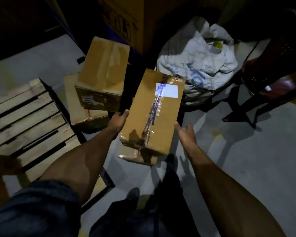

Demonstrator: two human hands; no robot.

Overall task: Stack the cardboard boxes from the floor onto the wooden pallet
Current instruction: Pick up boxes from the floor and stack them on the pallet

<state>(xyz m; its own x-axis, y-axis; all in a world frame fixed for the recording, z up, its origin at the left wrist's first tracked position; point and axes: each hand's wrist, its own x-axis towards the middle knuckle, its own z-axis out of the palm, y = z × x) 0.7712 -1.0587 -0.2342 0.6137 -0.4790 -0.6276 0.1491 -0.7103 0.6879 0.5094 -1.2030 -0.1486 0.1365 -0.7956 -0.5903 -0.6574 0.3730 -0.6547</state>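
Dim storeroom, seen from above over two bare forearms. Long taped box point(154, 113) with a white label, resting on top of another box point(137, 155) on the grey floor point(246, 168), dead centre. Left hand point(118, 121) against the box's left edge, thumb over the top, fingers hidden down the side, so whether gripping or only pressing cannot be told. Right hand point(186, 135) open, fingers straight, just beside the right edge, contact unclear. Wooden pallet point(27, 120) bare, close by on the left; two more boxes point(101, 74) stacked beyond it. White sack point(195, 65) and dark chair point(272, 79) behind. Best handling, as a judgement: right palm flat against the side opposite the left, both set low and level, lift straight up clear of the box beneath, then swing left and set down square in a pallet corner.
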